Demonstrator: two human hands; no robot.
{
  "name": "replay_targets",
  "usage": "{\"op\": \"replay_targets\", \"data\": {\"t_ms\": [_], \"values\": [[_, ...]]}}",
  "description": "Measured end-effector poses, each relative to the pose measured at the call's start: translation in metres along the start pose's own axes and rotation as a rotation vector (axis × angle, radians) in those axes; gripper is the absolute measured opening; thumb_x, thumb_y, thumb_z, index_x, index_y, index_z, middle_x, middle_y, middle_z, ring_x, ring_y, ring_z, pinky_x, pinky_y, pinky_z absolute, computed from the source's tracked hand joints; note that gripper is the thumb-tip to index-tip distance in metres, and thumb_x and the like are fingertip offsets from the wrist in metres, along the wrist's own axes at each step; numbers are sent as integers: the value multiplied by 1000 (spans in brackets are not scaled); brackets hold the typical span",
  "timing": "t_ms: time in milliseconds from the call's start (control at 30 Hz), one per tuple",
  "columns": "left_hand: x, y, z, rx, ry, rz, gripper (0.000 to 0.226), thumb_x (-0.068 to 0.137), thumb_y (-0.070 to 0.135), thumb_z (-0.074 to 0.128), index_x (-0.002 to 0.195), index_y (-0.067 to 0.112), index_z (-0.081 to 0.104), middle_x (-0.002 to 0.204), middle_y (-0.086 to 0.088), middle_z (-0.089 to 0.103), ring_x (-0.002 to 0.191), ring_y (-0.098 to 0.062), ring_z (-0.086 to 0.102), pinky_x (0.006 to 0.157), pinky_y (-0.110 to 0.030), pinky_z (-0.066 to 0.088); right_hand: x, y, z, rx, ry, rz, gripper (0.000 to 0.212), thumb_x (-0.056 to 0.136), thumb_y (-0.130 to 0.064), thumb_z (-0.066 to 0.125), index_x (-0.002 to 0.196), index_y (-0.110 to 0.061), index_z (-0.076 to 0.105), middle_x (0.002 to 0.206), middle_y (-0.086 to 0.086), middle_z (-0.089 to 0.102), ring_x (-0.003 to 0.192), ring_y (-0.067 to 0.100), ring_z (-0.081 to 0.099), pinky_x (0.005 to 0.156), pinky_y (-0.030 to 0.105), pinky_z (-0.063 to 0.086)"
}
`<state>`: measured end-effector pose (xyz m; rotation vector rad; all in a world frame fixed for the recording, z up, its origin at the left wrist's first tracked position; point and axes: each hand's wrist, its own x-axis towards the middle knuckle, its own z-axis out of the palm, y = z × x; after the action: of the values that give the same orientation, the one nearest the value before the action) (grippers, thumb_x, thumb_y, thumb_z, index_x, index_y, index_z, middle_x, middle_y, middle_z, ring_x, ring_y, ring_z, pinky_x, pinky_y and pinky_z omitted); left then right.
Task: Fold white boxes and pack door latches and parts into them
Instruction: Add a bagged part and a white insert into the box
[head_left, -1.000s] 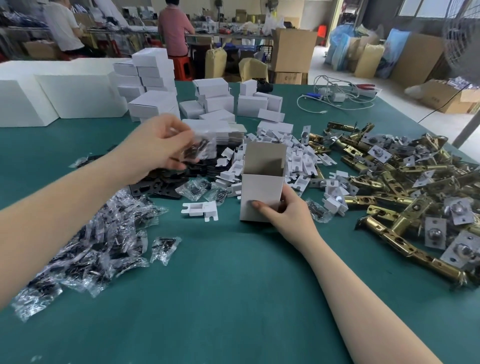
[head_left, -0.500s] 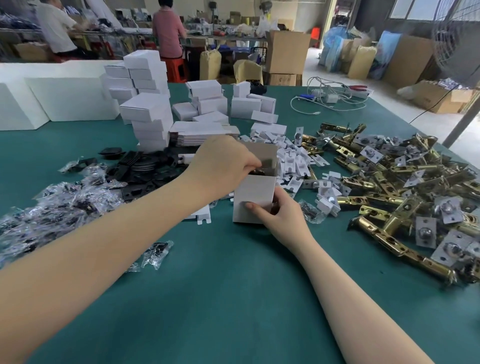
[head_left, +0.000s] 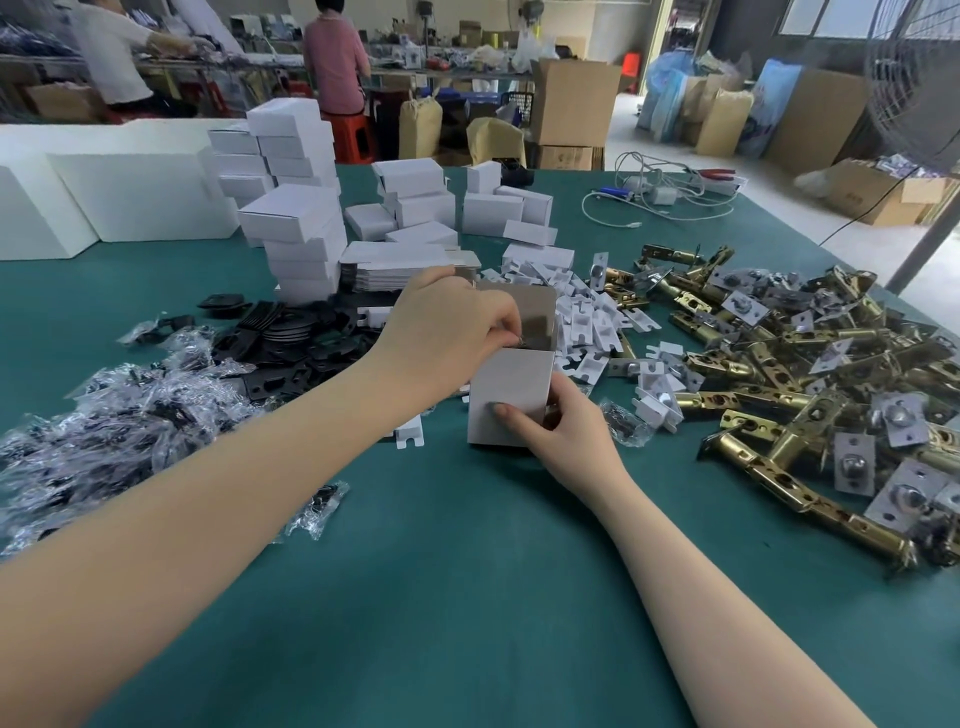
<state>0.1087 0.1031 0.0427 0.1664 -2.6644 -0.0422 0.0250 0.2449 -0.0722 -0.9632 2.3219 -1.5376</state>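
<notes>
Head view, items listed from my fingers outward.

1. My left hand (head_left: 447, 338): centre of frame, fingers curled down over the open top of the box, pinching something small at its mouth; what it is I cannot tell, as the fingers hide it.
2. My right hand (head_left: 561, 431): just right of centre, thumb flat on the front face of the box, the other fingers wrapped round its right side, gripping it.
3. Box (head_left: 511, 395): white, standing upright on the green table (head_left: 467, 571), top flap raised behind my left hand.
4. Small white card pieces (head_left: 587, 327): loose heap touching the box on its right and behind it.
5. Black plates (head_left: 296, 338): pile left of centre, behind my left forearm.
6. Clear plastic packets (head_left: 104, 415): heap at middle left, each with dark parts inside; one packet (head_left: 621, 423) lies just right of my right hand.
7. Brass door latches (head_left: 805, 374): large pile across the right side, with silver plates among them.
8. Folded white boxes (head_left: 296, 208): stacks in the upper left and upper centre.
9. White cables (head_left: 670, 192): upper right of the table.
</notes>
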Motion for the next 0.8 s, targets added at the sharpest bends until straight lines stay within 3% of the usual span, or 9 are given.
{"op": "replay_targets", "data": {"t_ms": [167,267,367,400,467,533,600,700,800], "values": [[-1,5,8,119,-58,45,45,102,49,35,107,28,74,111,8,67,113,-19,52,108,-31,14,-1,0,0,3,10,-3,47,70,-67,66,103,-33,58,93,-13,67,75,6,58,69,28,49],[-12,6,19,-1,121,29,28,97,36,54,94,21,78,110,2,64,111,-26,51,106,-37,22,-1,0,1,5,19,-17,43,74,-63,68,103,-33,58,91,-12,67,74,7,57,67,26,48],[-22,11,37,-217,316,-104,19,91,13,63,105,16,75,120,-11,56,114,-33,50,102,-44,36,-2,-1,1,10,37,-52,33,80,-58,66,105,-38,56,90,-14,66,71,6,56,61,23,46],[-26,14,44,-356,347,-153,24,91,7,62,112,13,71,124,-14,51,115,-31,49,103,-41,39,-3,-1,2,14,49,-65,30,82,-57,64,105,-40,55,86,-14,65,69,4,55,59,22,43],[-32,19,55,-591,412,-208,31,94,3,57,124,10,63,130,-16,43,113,-18,49,101,-22,40,-4,-3,3,31,78,-92,23,88,-53,61,106,-42,54,81,-13,63,67,3,54,60,22,40],[-36,23,65,-651,509,-219,33,95,4,56,127,7,58,130,-15,43,109,-10,47,92,-6,35,-6,-4,3,28,127,-134,25,88,-55,56,110,-45,50,80,-17,61,69,3,54,61,22,41],[-41,22,77,-683,583,-210,28,95,8,57,122,5,57,125,-7,47,112,-5,45,91,-4,34,-8,-6,4,32,211,-178,36,87,-58,52,121,-53,40,86,-23,58,79,0,57,68,17,44],[-50,17,88,-759,573,-223,28,98,17,54,125,18,53,120,12,50,108,0,49,90,-12,41,-11,-9,3,52,312,-284,39,93,-50,51,129,-54,36,103,-27,59,97,3,60,79,10,44],[-53,11,91,-725,553,-146,35,99,10,52,133,16,51,126,3,53,114,-6,51,94,-11,38,-10,-14,0,70,300,-379,35,97,-36,52,124,-55,42,112,-25,60,100,6,61,83,12,45]]}}
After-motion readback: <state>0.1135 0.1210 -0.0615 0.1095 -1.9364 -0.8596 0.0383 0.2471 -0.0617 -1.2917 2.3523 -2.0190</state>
